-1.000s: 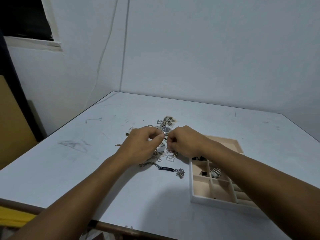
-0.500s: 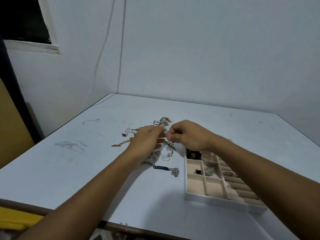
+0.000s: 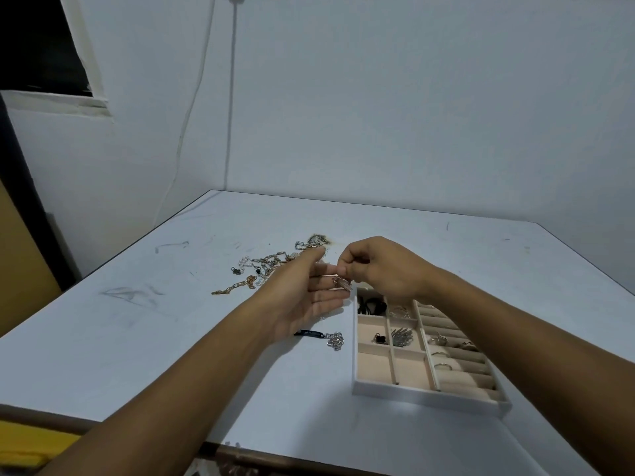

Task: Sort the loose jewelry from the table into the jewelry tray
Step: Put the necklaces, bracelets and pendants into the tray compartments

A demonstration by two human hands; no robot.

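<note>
Two hands meet above the surface (image 3: 144, 338). How do we read the fingers?

We see the right hand (image 3: 381, 269) with its fingers (image 3: 350, 261) curled, pinching a small metal piece (image 3: 342, 283) that dangles just above the far left corner of the jewelry tray (image 3: 426, 393). The left hand (image 3: 302, 297) lies open beside it, fingers straight, palm turned inward. Whether it touches the piece, we cannot tell.

And what do we find in the tray?

A black item (image 3: 371, 307) in the far left compartment and a thin silvery chain (image 3: 398, 311) next to it. A row nearer, a small black charm (image 3: 379, 338) and a silver wing (image 3: 402, 336). Several rings (image 3: 443, 365) sit in the padded rolls on the right.

What lies around it?

Loose chains (image 3: 271, 262) are heaped beyond the left hand, a gold chain (image 3: 233, 286) apart at their left, and a dark-plated bracelet (image 3: 309, 333) just left of the tray. The tray sits near the front edge; bare surface spreads left and behind, up to the walls (image 3: 412, 132).
</note>
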